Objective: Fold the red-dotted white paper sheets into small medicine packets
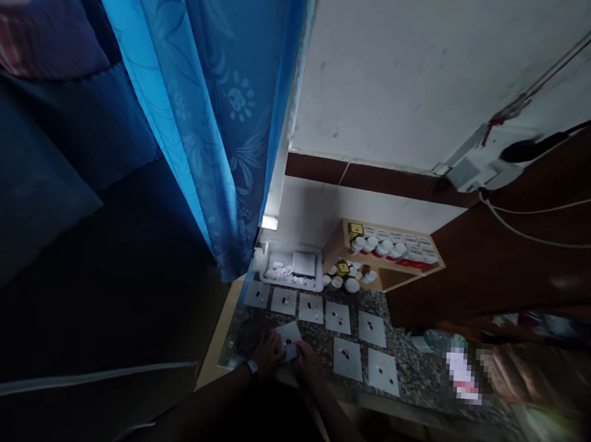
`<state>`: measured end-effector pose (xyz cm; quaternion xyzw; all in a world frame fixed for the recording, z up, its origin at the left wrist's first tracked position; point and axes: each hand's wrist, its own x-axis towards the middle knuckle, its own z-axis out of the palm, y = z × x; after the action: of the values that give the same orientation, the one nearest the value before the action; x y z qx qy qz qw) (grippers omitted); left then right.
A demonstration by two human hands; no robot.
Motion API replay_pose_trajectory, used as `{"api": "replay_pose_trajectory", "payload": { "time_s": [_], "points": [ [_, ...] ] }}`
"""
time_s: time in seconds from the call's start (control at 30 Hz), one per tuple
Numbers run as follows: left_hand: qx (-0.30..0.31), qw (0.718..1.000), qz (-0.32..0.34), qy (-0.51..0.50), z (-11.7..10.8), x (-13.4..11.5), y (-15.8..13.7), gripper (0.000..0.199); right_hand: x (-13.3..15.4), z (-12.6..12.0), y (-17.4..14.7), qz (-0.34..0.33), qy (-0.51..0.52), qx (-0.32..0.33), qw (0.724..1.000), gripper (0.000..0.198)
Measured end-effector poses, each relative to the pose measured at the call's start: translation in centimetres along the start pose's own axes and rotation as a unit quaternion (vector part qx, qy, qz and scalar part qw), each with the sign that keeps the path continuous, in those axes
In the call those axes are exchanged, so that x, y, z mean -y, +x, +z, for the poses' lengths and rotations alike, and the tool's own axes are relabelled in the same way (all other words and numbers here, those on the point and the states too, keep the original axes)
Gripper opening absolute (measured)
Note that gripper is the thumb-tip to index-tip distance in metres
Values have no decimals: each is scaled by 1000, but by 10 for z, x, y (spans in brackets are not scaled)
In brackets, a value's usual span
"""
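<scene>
A small white square of paper [289,330] with a few dark and pale pills on it lies askew near the counter's front edge. At its left edge is my left hand [268,354], fingers bent onto the paper, a band on the wrist. My right hand [309,362] pinches the paper's right edge, thumb and forefinger together. More white paper squares [347,367] lie flat in two rows, each with several pills. Behind them, a white tray [265,266] holds small folded white packets [280,272] and a stack of paper. The hands are dim, so finer finger detail is lost.
A wooden shelf [442,263] holds white bottles [384,248] and boxes; more bottles [351,286] stand below. The speckled stone counter [411,368] runs right toward a plastic bottle [438,341]. A blue curtain [232,110] hangs left. A socket with cables [484,162] is on the wall.
</scene>
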<state>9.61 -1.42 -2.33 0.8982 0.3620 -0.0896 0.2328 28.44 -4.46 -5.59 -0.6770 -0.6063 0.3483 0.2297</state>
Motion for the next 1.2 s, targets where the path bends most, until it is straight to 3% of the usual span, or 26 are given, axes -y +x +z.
{"api": "replay_pose_trajectory", "payload": {
  "time_s": [0.1,0.23,0.47,0.53,0.67,0.9,1.03,1.2],
  "points": [
    [-39,997,53,30,10,1,5,29,-3,1,-3,-32,-4,14,999,39],
    [-48,990,120,62,20,7,19,16,3,-1,-1,-42,-17,23,999,37],
    [-23,989,130,69,14,9,26,17,9,-8,-1,-56,-45,44,996,34],
    [-19,993,105,54,11,6,26,19,6,-8,-4,-67,-49,37,996,36],
    [-17,1000,-5,-15,7,-1,27,22,4,-11,-8,-82,-58,35,994,37],
    [-21,977,-172,-125,-10,-4,37,24,14,-20,2,-59,-77,45,994,20],
    [-38,965,-205,-157,-14,-4,46,23,11,-18,9,-55,-114,57,990,22],
    [-59,962,-219,-154,-13,-4,52,23,11,-13,22,1,-183,52,982,19]
  ]
}}
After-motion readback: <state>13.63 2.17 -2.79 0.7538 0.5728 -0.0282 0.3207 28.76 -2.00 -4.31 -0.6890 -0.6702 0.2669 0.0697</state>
